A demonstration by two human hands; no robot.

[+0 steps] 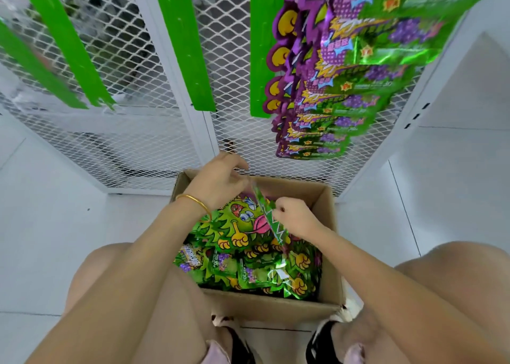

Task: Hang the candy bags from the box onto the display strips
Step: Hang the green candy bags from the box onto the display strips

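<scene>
The person is lifting one candy bag (265, 210) out of the box (270, 307), the left hand (218, 181) pinching its top edge and the right hand (292, 216) gripping its side. The bag is hanging edge-on between them, just above the pile (248, 270). Next it is probably needing raising to a hook on an empty green strip (182, 41).

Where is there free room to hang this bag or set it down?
Free: the middle green strip and the left strips, all bare. Floor tiles left of the box too. Crowded: the right strip, under hung bags.
</scene>
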